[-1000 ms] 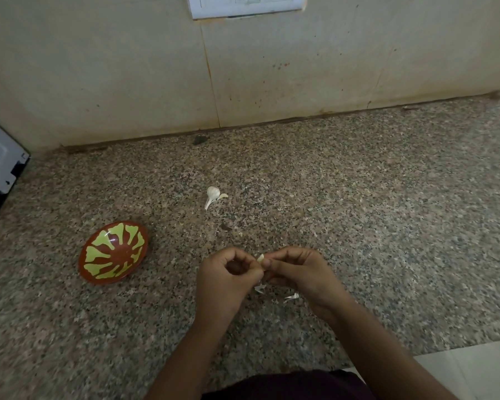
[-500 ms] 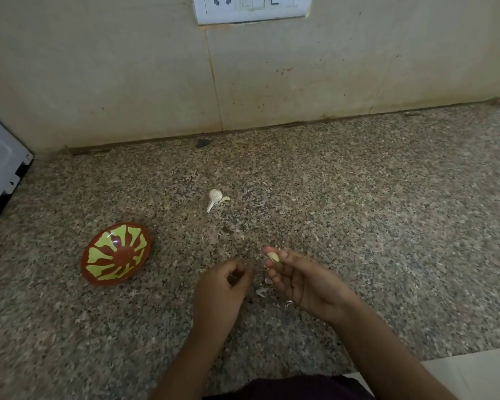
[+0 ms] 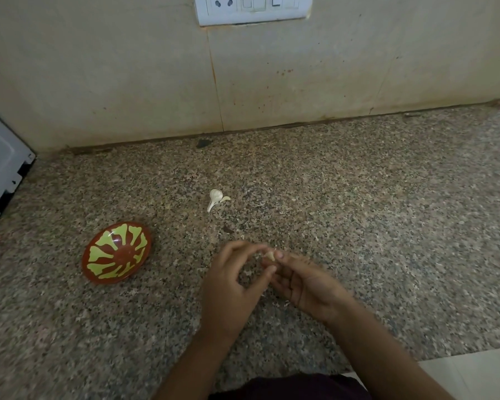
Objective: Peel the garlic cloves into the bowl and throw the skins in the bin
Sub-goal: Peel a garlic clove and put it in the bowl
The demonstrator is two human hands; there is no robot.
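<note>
bowl point(image 3: 116, 252): left of hands | right hand point(image 3: 306, 284) pinches clove point(image 3: 270, 256) | left hand point(image 3: 228, 290) curled, grip unclear

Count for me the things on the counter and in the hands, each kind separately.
Bowl: 1
Garlic piece on the counter: 1
Garlic clove in the right hand: 1
Hands, counting the left hand: 2
Total: 5

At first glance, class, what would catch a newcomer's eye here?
A red bowl with yellow-green rays sits left on the speckled counter. Near the front middle, the right hand pinches a garlic clove, the left hand curled beside it. Behind them lies a white garlic piece.
</note>
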